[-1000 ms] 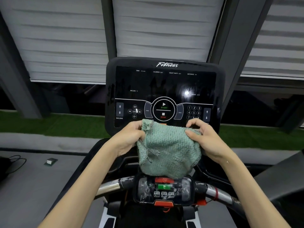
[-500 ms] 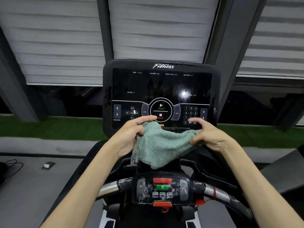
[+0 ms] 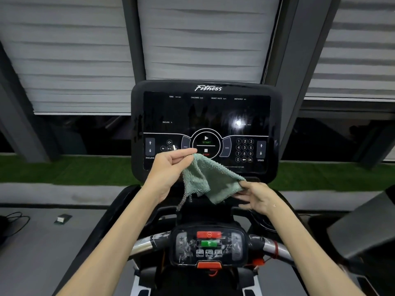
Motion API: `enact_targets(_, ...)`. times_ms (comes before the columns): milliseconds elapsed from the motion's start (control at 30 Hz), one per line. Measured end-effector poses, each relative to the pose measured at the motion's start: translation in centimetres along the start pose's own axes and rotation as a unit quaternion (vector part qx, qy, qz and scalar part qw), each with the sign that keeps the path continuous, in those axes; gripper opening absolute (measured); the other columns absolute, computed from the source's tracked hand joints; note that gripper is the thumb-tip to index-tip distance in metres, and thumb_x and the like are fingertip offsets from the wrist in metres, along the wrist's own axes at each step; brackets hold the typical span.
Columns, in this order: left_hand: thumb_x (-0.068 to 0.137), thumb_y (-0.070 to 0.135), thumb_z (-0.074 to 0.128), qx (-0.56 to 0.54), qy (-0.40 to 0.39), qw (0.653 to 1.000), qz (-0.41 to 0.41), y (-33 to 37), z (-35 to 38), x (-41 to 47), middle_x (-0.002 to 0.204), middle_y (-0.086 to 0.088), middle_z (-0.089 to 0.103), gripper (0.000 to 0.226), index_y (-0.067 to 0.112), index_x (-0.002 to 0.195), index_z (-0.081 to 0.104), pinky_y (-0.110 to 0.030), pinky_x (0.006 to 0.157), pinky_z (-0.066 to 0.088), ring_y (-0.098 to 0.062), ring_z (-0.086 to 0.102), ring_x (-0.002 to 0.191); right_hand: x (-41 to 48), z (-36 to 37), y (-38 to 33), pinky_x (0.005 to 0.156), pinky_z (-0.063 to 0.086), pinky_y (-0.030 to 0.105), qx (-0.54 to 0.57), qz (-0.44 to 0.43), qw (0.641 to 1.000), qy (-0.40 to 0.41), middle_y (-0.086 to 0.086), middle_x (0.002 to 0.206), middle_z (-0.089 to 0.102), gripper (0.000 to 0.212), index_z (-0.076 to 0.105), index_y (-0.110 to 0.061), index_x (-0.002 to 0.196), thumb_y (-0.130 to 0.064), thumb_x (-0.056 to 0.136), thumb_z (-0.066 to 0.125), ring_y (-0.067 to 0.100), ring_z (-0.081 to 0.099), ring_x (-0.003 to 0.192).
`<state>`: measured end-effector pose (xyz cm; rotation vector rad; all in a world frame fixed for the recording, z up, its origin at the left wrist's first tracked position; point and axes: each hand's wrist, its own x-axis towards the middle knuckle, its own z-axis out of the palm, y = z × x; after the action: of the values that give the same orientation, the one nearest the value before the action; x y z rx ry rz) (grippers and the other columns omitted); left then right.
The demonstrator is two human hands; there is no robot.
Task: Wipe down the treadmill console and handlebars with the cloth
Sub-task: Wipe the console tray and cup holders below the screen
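A pale green knitted cloth [image 3: 205,178] hangs between my two hands in front of the lower edge of the black treadmill console [image 3: 205,116]. My left hand [image 3: 171,167] pinches its upper left corner just below the START/STOP ring. My right hand [image 3: 256,196] grips its lower right edge, lower and nearer to me. A frayed cloth corner dangles at the lower left. The chrome and black handlebars [image 3: 147,244] run left and right of a small control pod [image 3: 208,246] below my forearms.
Grey window blinds [image 3: 81,60] and dark pillars stand behind the console. A strip of green turf [image 3: 64,169] lies beyond the grey floor. A small box [image 3: 62,218] and a black cable [image 3: 15,221] lie on the floor at left. A dark machine part [image 3: 363,227] sits at right.
The cloth was stretched flat between both hands; now my left hand has lifted its corner up to the console while my right hand has dropped lower and to the right, so the cloth sags.
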<state>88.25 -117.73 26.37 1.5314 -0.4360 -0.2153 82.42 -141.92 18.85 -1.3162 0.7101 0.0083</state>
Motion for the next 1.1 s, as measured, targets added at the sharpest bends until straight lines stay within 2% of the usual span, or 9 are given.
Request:
enact_targets(200,0.086,0.011,0.072,0.065,0.025,0.997,0.018,-0.4,-1.2,0.0,0.097,0.001,0.077,0.032,0.03,0.112,0.072,-0.042,0.108,0.043,-0.011,0.068,0.106,-0.5,-1.1,-0.7,0.07,0.054,0.04,0.108,-0.039,0.991,-0.066,0.007,0.083,0.06,0.006,0.061,-0.014,0.087,-0.009,0.089,0.058,0.023,0.06,0.076)
enact_targets(333,0.082,0.004,0.075,0.044,0.031,0.999,0.006,-0.5,-1.2,-0.2,0.096,-0.004,0.077,0.036,0.026,0.11,0.073,-0.043,0.104,0.048,-0.015,0.07,0.103,-0.9,-2.1,-1.2,0.095,0.05,0.048,0.202,-0.065,0.966,-0.148,0.017,0.102,0.06,0.025,0.061,-0.003,0.105,-0.008,0.081,0.067,0.03,0.059,0.103)
enact_targets(433,0.08,0.0,0.075,0.028,0.032,0.999,0.007,-0.5,-1.0,-0.3,0.093,-0.005,0.077,0.034,0.022,0.105,0.073,-0.045,0.098,0.052,-0.019,0.073,0.095,-1.8,-1.7,-1.1,0.07,0.058,0.03,0.083,-0.144,0.974,-0.155,0.019,0.092,0.066,0.055,0.058,-0.005,0.116,0.009,0.065,0.07,0.025,0.068,0.081)
enact_targets(500,0.08,0.003,0.076,0.06,0.044,0.997,0.013,-0.5,-1.2,-0.1,0.092,-0.002,0.077,0.033,0.026,0.104,0.073,-0.045,0.097,0.052,-0.018,0.073,0.094,-2.1,-1.4,-0.8,0.068,0.058,0.028,-0.035,-0.18,0.974,-0.134,0.019,0.093,0.067,0.062,0.059,-0.007,0.115,0.021,0.061,0.07,0.025,0.067,0.08)
enact_targets(600,0.081,0.013,0.079,0.18,0.072,0.98,0.038,-0.5,-1.9,0.1,0.096,0.006,0.076,0.033,0.033,0.106,0.074,-0.039,0.101,0.05,-0.007,0.069,0.1,-1.9,-1.5,-0.9,0.082,0.057,0.038,-0.194,-0.222,0.955,-0.033,0.018,0.105,0.067,0.046,0.068,-0.013,0.101,0.015,0.066,0.076,0.029,0.066,0.095)
enact_targets(667,0.081,0.013,0.078,0.252,0.097,0.962,0.05,-0.4,-2.3,0.1,0.099,0.009,0.073,0.031,0.029,0.108,0.074,-0.03,0.102,0.048,-0.001,0.064,0.098,-1.7,-2.1,-1.0,0.086,0.056,0.044,-0.254,-0.23,0.94,0.012,0.013,0.098,0.07,0.032,0.073,-0.017,0.09,0.003,0.066,0.082,0.03,0.067,0.093)
enact_targets(833,0.083,0.02,0.076,0.356,0.107,0.925,0.076,-1.2,-2.8,0.4,0.089,0.008,0.066,0.02,0.023,0.103,0.074,-0.023,0.09,0.044,-0.005,0.058,0.088,-2.3,-3.3,-1.6,0.072,0.051,0.035,-0.319,-0.288,0.899,0.084,0.008,0.075,0.072,0.008,0.074,-0.018,0.072,-0.018,0.074,0.082,0.014,0.061,0.07)
enact_targets(967,0.087,0.026,0.071,0.404,0.096,0.904,0.103,-1.9,-2.7,0.8,0.079,0.006,0.059,0.005,0.024,0.085,0.068,-0.031,0.084,0.043,-0.013,0.055,0.074,-2.9,-3.9,-2.5,0.079,0.051,0.038,-0.31,-0.278,0.908,0.047,0.015,0.086,0.072,0.002,0.074,-0.013,0.083,-0.014,0.082,0.074,0.015,0.062,0.076)
enact_targets(1100,0.088,0.028,0.062,0.397,0.083,0.914,0.011,-1.6,-1.8,0.9,0.078,0.003,0.06,0.016,0.017,0.076,0.061,-0.022,0.058,0.036,-0.01,0.05,0.069,-3.8,-3.6,-3.1,0.074,0.056,0.033,-0.22,-0.236,0.946,-0.006,0.011,0.085,0.073,0.003,0.068,-0.005,0.087,-0.008,0.088,0.067,0.02,0.07,0.081)
